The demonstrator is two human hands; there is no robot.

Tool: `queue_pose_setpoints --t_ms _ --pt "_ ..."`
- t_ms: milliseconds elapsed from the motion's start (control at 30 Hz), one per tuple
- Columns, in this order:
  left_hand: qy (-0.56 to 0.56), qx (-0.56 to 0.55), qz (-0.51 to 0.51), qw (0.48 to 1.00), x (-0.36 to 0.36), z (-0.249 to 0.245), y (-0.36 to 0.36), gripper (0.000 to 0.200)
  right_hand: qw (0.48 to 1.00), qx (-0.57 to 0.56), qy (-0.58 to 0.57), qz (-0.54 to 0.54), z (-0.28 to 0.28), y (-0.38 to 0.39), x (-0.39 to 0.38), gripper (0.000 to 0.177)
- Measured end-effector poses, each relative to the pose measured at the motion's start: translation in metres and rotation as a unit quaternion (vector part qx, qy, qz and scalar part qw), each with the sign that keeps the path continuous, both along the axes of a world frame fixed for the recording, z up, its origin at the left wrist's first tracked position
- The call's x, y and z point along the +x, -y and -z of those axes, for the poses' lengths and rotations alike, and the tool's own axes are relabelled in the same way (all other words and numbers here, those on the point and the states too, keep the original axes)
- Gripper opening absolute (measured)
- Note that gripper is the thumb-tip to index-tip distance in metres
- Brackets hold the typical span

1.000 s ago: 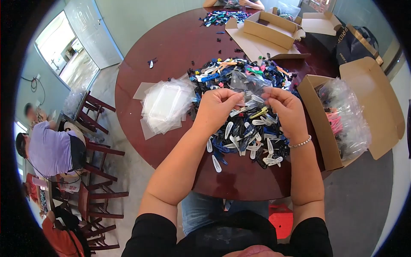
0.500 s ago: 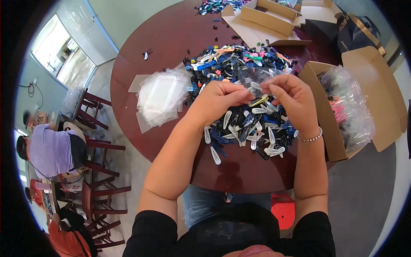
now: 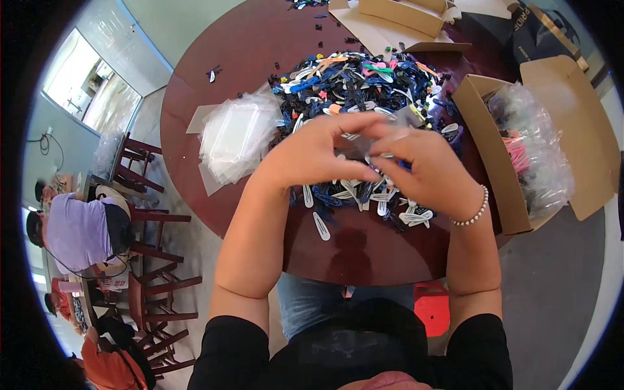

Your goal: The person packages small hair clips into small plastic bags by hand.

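Observation:
My left hand (image 3: 318, 153) is over the pile, its thumb spread away from its fingers in a C shape; the fingertips meet my right hand. My right hand (image 3: 426, 166), with a beaded bracelet, is curled around a small clear plastic bag (image 3: 408, 117), partly hidden and blurred by motion. Beneath both hands lies a large pile of hair clips (image 3: 364, 81), mostly black, blue and white, with some pink, green and orange. A stack of clear plastic bags (image 3: 237, 140) lies left of the pile. One white clip (image 3: 321, 226) rests near the table's front edge.
The round dark red table (image 3: 221, 58) fills the middle. An open cardboard box (image 3: 504, 188) of bagged items stands at the right. Flat cardboard trays (image 3: 403, 18) and a dark bag (image 3: 539, 45) are at the back. People sit at the far left, one in a purple shirt (image 3: 78, 224).
My left thumb and fingers have spread apart from their pinch. My right hand has turned inward and lower, its fingers now over the bag. The view has shifted slightly.

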State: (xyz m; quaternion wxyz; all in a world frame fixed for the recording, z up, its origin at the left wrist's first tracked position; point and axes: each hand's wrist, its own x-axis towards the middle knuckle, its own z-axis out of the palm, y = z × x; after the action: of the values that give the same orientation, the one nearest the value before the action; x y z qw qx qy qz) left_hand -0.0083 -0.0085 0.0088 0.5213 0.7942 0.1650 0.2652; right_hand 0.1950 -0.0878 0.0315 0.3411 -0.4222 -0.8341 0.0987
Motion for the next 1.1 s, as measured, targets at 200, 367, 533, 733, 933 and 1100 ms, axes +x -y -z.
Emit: queue_pose_setpoints --t_ms 200,367,533,733,933,1100 --pt "-0.035 -0.074 -0.001 0.997 0.005 -0.003 0.007 0.07 0.996 0.071 -0.022 -0.045 0.004 0.003 -0.024 0.008" --pt "-0.004 -0.046 0.012 0.999 0.004 0.007 0.0 0.062 0.998 0.061 0.019 -0.025 0.002 0.008 -0.026 0.011" --pt "-0.006 -0.066 0.04 0.997 0.003 -0.002 0.004 0.057 0.998 0.044 0.038 0.012 0.0 0.01 -0.029 0.012" --pt "-0.036 -0.099 0.004 0.994 0.004 0.004 0.0 0.056 0.995 0.099 0.004 0.001 0.004 0.007 -0.029 0.015" --pt "-0.008 -0.14 0.008 0.99 0.006 0.011 0.001 0.039 0.992 0.112 -0.039 0.03 0.003 0.004 -0.025 0.01" --pt "0.004 -0.158 -0.022 0.987 0.006 0.004 0.002 0.03 0.981 0.088 -0.169 0.047 -0.007 -0.002 -0.001 0.007"
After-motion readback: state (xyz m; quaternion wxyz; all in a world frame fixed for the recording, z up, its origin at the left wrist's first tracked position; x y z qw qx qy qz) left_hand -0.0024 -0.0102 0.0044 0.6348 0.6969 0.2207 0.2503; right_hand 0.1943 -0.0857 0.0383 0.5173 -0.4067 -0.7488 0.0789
